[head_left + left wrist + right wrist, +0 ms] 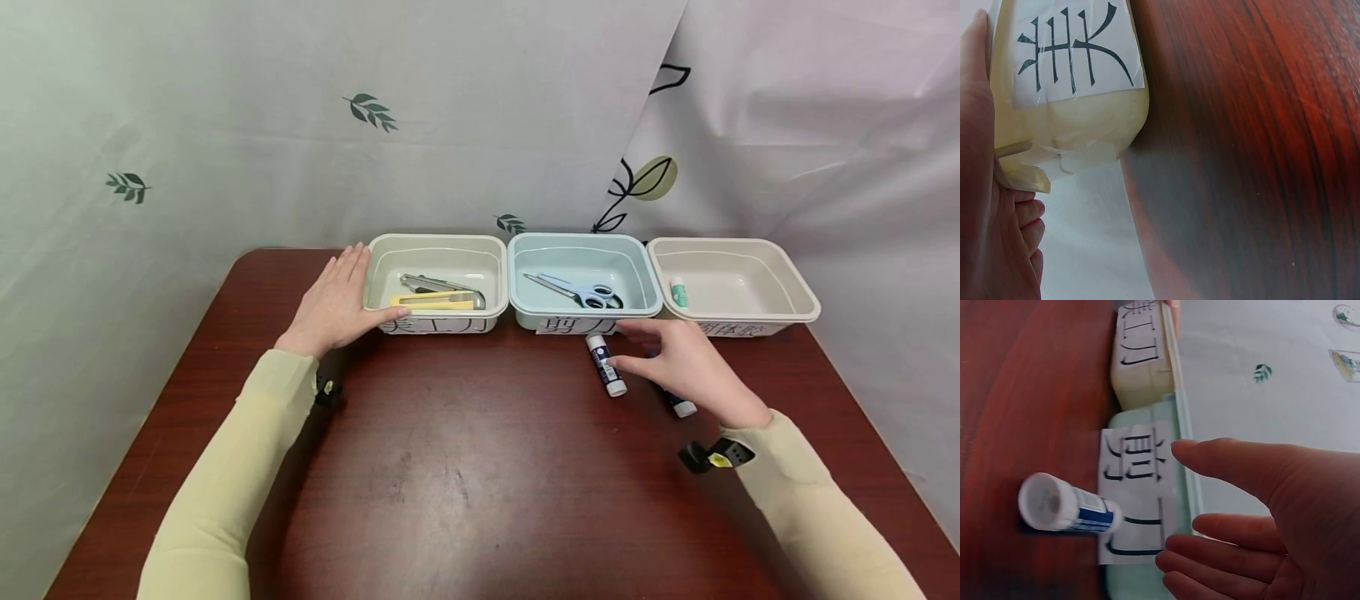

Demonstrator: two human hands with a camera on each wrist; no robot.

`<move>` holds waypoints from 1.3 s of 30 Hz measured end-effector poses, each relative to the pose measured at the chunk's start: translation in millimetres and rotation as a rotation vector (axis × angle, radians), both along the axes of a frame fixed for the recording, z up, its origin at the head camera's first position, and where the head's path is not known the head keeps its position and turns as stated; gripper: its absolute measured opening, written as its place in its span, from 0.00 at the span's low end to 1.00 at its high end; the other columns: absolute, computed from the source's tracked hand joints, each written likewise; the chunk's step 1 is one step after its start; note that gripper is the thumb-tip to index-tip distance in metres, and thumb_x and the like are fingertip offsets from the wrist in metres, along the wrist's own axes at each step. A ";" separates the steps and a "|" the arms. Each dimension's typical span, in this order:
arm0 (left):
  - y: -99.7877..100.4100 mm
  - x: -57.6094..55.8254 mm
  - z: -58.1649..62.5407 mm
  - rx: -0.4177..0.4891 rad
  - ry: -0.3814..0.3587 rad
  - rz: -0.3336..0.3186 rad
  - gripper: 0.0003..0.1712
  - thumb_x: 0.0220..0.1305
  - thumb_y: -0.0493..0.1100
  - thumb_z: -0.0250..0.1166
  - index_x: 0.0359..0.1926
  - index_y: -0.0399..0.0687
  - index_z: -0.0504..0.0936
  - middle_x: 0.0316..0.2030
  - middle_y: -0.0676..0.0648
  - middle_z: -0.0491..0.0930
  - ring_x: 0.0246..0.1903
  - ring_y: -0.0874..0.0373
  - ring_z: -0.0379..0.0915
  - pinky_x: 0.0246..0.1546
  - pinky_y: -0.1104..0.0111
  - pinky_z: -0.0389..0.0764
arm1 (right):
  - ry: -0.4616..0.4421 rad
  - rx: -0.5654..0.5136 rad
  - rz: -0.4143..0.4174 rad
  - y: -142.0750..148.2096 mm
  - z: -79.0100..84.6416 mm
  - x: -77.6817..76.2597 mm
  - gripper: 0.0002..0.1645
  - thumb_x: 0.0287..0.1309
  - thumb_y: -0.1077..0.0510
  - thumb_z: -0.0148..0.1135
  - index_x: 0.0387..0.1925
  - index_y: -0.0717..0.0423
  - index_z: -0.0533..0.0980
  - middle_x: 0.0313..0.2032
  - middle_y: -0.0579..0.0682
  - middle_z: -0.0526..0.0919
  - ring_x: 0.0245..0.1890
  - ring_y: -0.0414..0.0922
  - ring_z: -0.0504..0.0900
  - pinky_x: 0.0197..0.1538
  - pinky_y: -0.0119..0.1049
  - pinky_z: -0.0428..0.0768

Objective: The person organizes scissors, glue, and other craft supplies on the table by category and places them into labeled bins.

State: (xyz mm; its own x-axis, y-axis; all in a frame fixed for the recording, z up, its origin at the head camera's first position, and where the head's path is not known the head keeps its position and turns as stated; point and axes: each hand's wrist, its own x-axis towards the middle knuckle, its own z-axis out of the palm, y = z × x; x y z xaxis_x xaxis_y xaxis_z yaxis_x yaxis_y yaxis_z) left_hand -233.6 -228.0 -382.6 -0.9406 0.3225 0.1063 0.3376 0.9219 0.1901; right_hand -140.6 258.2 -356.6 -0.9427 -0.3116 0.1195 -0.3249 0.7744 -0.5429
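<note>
My left hand [333, 304] rests against the left corner of the cream bin [438, 322], fingers extended along its side and thumb at the front rim. In the bin lie a yellow utility knife [431, 301] and grey cutters. Nothing is held in my right hand [686, 362], whose thumb and fingers are apart over the table. A white-and-blue glue stick [606, 367] lies near its thumb, before the light blue bin [528, 319]. Partly hidden beneath the hand is a second glue stick [684, 408]. The right wrist view shows the nearer glue stick [1066, 505] apart from the fingers.
Scissors [573, 292] lie inside the light blue bin. To its right, a beige bin [783, 317] contains a small green-and-white glue stick [678, 292]. All the bins carry paper labels and line the back of the brown table [465, 467], before a patterned curtain [450, 125].
</note>
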 end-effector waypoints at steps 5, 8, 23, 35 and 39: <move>0.1 0.5 0.2 0.000 -0.004 0.000 0.70 0.60 0.80 0.58 0.79 0.29 0.44 0.78 0.32 0.44 0.78 0.41 0.36 0.77 0.56 0.36 | -0.024 -0.007 0.003 -0.8 -13.1 -0.9 0.32 0.54 0.52 0.78 0.57 0.65 0.82 0.47 0.60 0.87 0.45 0.54 0.88 0.50 0.54 0.84; 0.0 0.6 0.3 -0.002 -0.004 0.000 0.70 0.60 0.80 0.58 0.79 0.29 0.44 0.78 0.32 0.44 0.78 0.42 0.36 0.77 0.55 0.36 | -0.041 -0.014 0.006 -1.3 -20.5 -1.8 0.32 0.54 0.54 0.78 0.57 0.65 0.81 0.46 0.60 0.87 0.44 0.53 0.88 0.48 0.53 0.85; 0.4 0.9 0.6 -0.001 -0.004 0.003 0.70 0.60 0.79 0.58 0.79 0.29 0.44 0.78 0.32 0.43 0.78 0.42 0.35 0.77 0.56 0.36 | -0.094 -0.048 -0.021 -4.2 -37.8 -8.1 0.32 0.52 0.56 0.79 0.57 0.65 0.82 0.36 0.53 0.89 0.34 0.45 0.89 0.36 0.34 0.84; 0.2 -0.1 -0.5 0.004 -0.001 0.002 0.71 0.59 0.80 0.57 0.79 0.29 0.44 0.78 0.32 0.44 0.78 0.42 0.36 0.77 0.53 0.38 | -0.101 -0.008 -0.013 -6.2 -40.4 -14.4 0.32 0.53 0.55 0.78 0.57 0.65 0.81 0.40 0.55 0.89 0.32 0.42 0.87 0.33 0.37 0.81; 1.1 0.8 0.7 0.002 -0.005 0.004 0.71 0.59 0.81 0.57 0.79 0.29 0.44 0.78 0.32 0.44 0.78 0.43 0.36 0.77 0.53 0.39 | -0.102 0.000 -0.018 -6.3 -42.6 -16.3 0.31 0.53 0.56 0.78 0.57 0.64 0.81 0.39 0.54 0.88 0.31 0.41 0.86 0.33 0.37 0.81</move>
